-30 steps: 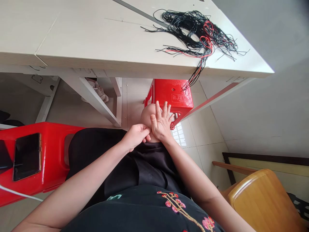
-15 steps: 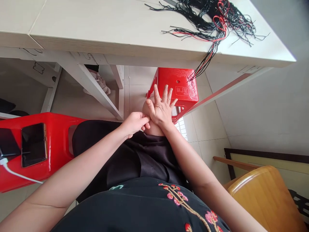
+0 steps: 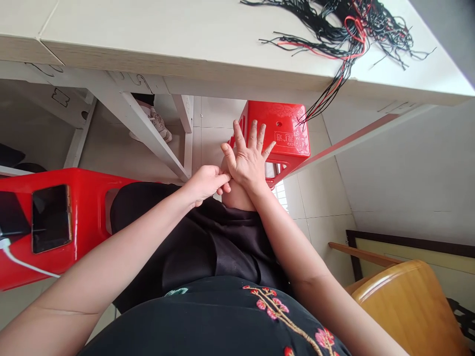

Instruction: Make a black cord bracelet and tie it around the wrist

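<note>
Left hand [image 3: 210, 184] fingers pinched at spread right hand's [image 3: 249, 165] base; can't tell if anything's gripped. Thin black-and-red cord bundle [image 3: 330, 27] near bench's [image 3: 148, 29] right corner, ends over front edge. Separating them calls for care at the pinch.

The person wears a black top [image 3: 208, 321] with pink-red blossom embroidery [image 3: 285, 316].

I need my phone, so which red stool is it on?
The red stool at your left side: the phone lies on it, beside a dark device with a white cable. The other red stool stands ahead, beyond your right hand.
</note>
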The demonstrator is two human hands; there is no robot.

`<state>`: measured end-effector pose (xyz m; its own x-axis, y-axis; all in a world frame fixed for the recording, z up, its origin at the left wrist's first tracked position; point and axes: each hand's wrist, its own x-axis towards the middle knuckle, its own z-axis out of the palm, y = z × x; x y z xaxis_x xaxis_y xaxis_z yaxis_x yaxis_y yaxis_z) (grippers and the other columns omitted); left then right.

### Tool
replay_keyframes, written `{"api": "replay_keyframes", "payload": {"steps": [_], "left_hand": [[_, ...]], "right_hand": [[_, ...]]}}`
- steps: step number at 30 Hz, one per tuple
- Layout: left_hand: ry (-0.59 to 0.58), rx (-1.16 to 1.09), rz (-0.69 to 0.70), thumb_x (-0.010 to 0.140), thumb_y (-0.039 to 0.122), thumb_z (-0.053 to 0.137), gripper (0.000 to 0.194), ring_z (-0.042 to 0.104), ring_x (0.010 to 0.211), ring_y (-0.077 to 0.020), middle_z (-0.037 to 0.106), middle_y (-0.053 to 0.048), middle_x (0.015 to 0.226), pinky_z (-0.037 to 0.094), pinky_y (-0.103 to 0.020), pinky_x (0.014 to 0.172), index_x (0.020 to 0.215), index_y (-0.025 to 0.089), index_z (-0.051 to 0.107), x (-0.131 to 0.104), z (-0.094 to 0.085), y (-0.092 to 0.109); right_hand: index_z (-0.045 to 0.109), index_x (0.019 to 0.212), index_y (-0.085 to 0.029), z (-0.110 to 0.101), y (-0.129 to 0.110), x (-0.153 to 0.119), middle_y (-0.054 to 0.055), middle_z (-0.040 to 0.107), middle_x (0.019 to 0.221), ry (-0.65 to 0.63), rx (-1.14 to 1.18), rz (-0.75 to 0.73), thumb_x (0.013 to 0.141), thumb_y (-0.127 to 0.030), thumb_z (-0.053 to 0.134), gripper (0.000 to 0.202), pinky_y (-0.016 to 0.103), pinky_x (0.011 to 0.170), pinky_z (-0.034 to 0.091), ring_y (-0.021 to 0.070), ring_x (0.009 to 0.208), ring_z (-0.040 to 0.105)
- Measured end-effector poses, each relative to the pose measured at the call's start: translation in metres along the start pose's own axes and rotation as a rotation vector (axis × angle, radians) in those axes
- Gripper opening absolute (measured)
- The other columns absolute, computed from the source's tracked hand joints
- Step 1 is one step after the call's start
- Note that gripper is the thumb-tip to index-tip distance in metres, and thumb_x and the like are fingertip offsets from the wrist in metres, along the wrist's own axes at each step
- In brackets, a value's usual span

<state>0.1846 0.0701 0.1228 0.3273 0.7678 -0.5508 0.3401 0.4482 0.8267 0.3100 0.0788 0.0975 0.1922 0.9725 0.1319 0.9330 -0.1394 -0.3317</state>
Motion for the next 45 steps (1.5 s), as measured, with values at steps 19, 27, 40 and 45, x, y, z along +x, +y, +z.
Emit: {"api": "replay_keyframes", "payload": {"steps": [19,27,40,45], "left_hand": [[-0.025,-0.001,-0.022,0.083,0.015,0.058,0.023,0.044,0.043,-0.004,0.06,0.002,0.055,0.027,-0.017,0.041,0.061,0.015,0.054,0.015,-0.011,0.007],[-0.024,0.015,-0.008,0.078,0.016,0.061,0.019,0.044,0.042,-0.0056,0.062,0.001,0.056,0.023,-0.02,0.039,0.06,0.016,0.056,0.025,-0.015,0.008],[-0.06,0.086,-0.001,0.078,0.016,0.063,0.017,0.048,0.05,-0.0079,0.066,-0.001,0.063,0.029,-0.021,0.046,0.062,0.016,0.058,0.028,-0.015,0.014],[-0.027,0.117,0.073,0.075,0.02,0.069,0.01,0.045,0.055,-0.0089,0.057,0.004,0.059,0.033,-0.021,0.054,0.067,0.016,0.064,0.028,-0.018,0.008]], "right_hand": [[0.021,0.155,-0.028,0.003,-0.007,0.028,0.016,0.018,0.163,0.089,-0.089,0.005,0.096,-0.064,0.029,0.069,0.072,0.112,0.005,0.0337,0.152,0.004],[0.029,0.152,-0.023,0.005,-0.005,0.042,0.018,0.021,0.161,0.117,-0.088,-0.016,0.097,-0.063,0.022,0.069,0.074,0.11,0.001,0.0359,0.151,0.008],[0.043,0.144,-0.017,0.006,0.001,0.047,0.018,0.026,0.159,0.119,-0.077,-0.026,0.099,-0.06,0.016,0.068,0.072,0.111,-0.001,0.0355,0.151,0.008],[0.043,0.144,-0.016,0.005,0.001,0.046,0.019,0.027,0.158,0.111,-0.084,-0.023,0.099,-0.059,0.018,0.067,0.073,0.111,0.002,0.0365,0.151,0.009]]}}
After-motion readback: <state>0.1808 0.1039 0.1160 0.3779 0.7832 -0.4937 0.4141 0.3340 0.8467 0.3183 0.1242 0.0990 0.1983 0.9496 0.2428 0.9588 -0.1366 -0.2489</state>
